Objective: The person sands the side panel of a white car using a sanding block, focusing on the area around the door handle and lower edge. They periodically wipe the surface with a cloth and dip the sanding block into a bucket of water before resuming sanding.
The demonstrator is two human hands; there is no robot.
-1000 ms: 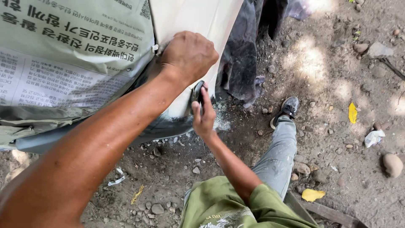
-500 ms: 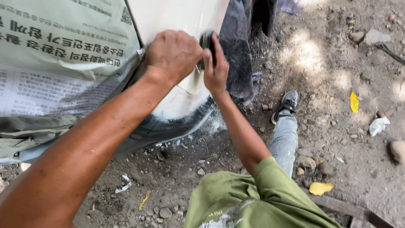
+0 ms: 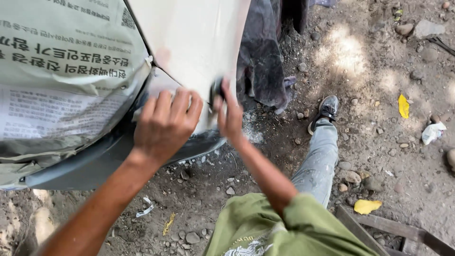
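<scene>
Your right hand (image 3: 231, 116) grasps a small dark sanding block (image 3: 216, 91), pressing it flat against the pale car panel (image 3: 194, 42). Just left of that grip, your left hand (image 3: 163, 125) rests with curled fingers on the same panel, holding nothing. Further left of the left hand, newspaper masking (image 3: 61, 80) covers the body.

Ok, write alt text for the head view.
Left hand rests flat on a pale car panel while the right hand presses a small dark block against it. Newspaper masks the panel's left side, above stony dirt ground.
</scene>
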